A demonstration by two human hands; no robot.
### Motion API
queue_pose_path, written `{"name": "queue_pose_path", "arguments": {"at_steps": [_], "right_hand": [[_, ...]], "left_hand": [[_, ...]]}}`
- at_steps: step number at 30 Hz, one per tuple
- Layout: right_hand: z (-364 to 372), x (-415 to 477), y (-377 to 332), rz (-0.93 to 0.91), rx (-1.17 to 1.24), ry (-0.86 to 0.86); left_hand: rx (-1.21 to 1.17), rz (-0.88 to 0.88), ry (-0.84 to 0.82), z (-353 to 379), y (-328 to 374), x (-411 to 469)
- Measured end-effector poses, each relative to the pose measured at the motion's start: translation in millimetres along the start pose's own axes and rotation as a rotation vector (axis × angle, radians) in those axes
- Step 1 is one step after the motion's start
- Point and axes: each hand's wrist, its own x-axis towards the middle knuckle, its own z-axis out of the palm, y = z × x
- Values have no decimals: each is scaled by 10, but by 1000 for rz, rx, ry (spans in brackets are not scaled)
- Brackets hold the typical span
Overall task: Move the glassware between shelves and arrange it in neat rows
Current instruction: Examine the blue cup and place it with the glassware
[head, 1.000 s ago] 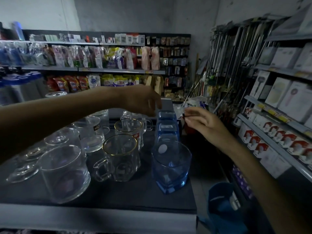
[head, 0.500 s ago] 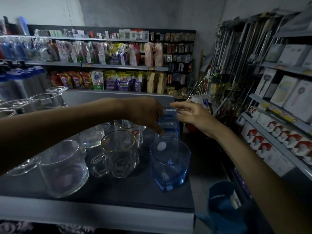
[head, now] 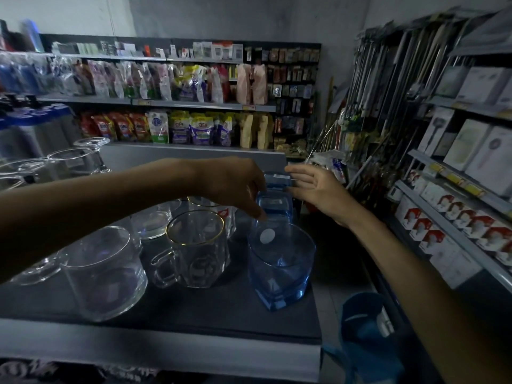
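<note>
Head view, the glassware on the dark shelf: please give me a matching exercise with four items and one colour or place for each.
Column one:
1 front square glass
2 mug in the front middle
3 wide cup
4 stemmed glass

Column two:
a gold rim
b upside down, far left
c blue tint
d plain clear, front left

Pairs: 1-c, 2-a, 3-d, 4-b.

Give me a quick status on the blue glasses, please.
Left hand over middle blue glass, grip unclear. Right hand open at far blue glass. Gold-rim mug close alongside.
</note>
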Motion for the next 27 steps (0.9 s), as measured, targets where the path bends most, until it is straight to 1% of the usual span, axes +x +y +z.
{"name": "queue_pose_path", "arguments": {"at_steps": [8,12,14,18,22,27], "right_hand": [[-8,-90,-94,9,-57,-11],[-47,-324,-235,-54,-148,100],[-33,-475,-297,-74,-151,134],[51,-764,-439,-26,-44,86],[133,-872,-453,9,-54,12],[185,-835,-348,-8,-102,65]], "left_hand": [[-2,8,0,14,-11,0],[-60,28,-28,-7,-65,-26],[-95,39,-39,-13,-79,-37],[-123,42,-30,1,-90,-17],[-131,41,-30,19,-98,8],[-128,25,-3,39,-82,16]]}}
